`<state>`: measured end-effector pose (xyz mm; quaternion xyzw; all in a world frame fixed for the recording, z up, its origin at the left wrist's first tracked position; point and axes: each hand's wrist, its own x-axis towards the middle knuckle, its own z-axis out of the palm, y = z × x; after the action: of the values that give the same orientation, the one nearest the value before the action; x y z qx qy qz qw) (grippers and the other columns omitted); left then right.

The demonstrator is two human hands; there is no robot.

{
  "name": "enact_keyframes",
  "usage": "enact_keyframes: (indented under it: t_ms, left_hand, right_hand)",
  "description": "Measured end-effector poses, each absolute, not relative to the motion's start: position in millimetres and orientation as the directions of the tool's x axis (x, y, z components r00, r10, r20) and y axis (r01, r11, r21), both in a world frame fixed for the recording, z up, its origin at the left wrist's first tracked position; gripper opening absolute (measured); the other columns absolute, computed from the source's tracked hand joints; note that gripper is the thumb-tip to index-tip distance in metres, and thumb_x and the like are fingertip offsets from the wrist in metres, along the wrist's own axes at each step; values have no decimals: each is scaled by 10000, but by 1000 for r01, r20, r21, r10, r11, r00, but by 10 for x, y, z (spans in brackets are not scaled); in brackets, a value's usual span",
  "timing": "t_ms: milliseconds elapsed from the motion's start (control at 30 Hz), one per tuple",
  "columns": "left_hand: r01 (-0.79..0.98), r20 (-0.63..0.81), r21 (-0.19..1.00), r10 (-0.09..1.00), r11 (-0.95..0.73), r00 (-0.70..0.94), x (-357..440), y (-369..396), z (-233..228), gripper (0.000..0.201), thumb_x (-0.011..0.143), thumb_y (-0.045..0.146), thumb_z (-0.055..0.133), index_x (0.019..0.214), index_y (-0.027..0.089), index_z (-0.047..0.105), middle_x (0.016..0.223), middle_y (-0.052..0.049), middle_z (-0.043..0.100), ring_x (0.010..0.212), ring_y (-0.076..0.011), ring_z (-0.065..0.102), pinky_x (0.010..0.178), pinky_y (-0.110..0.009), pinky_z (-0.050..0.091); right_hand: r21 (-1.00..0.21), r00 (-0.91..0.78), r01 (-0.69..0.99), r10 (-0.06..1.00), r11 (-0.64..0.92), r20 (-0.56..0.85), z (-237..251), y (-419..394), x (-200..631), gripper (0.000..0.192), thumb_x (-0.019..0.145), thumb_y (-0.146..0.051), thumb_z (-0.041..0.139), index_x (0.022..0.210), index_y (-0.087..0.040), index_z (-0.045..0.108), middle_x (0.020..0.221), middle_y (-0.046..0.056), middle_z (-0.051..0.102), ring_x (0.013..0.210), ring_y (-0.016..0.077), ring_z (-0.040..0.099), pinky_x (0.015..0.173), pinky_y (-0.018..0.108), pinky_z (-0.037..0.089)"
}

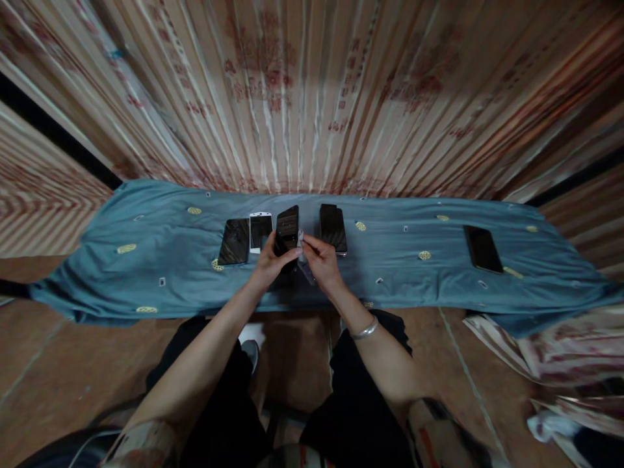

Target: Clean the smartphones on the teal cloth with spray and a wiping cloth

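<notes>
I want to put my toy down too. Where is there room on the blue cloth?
Free: the cloth between the black phone by the right hand and the lone phone far right, and the left end beyond the leftmost phone. Crowded: the middle, where the left hand holds a phone.

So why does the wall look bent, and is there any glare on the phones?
Head view: a very wide lens bows the striped wall and blue cloth; light is dim and warm. The phone in the left hand shows faint sheen only; the right hand touches it. Corners are soft.
</notes>
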<state>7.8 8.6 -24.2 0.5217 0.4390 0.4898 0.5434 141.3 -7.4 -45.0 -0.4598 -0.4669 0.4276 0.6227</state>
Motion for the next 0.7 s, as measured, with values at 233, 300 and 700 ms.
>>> enact_keyframes:
  t_ms: [233,300,700]
  left_hand:
    - [-76,19,997,970,0,242,228,-7,-354,829,587,345,886,1342,209,575,1367,-94,649,1323,-296,548,1162,-441,358]
    - [-92,-9,995,966,34,258,255,-20,-364,833,589,323,882,1356,215,576,1380,-91,644,1341,-296,535,1168,-446,351]
    - [-328,-269,883,934,337,233,217,-103,-219,431,691,431,838,1033,184,748,1071,-64,779,1163,-275,668,958,-343,542]
  right_hand:
    - [-971,287,-108,942,213,175,-415,-51,1565,385,784,-464,718,1069,-214,788,1016,18,794,984,225,719,954,395,569]
    - [-969,297,-108,937,221,181,-416,-40,1586,400,787,-477,718,1081,-214,783,1036,31,793,1020,239,716,986,425,557]
    - [-877,115,259,889,404,443,-409,-224,1468,366,945,-304,548,1272,-225,693,1285,63,720,1203,224,666,1072,368,506]
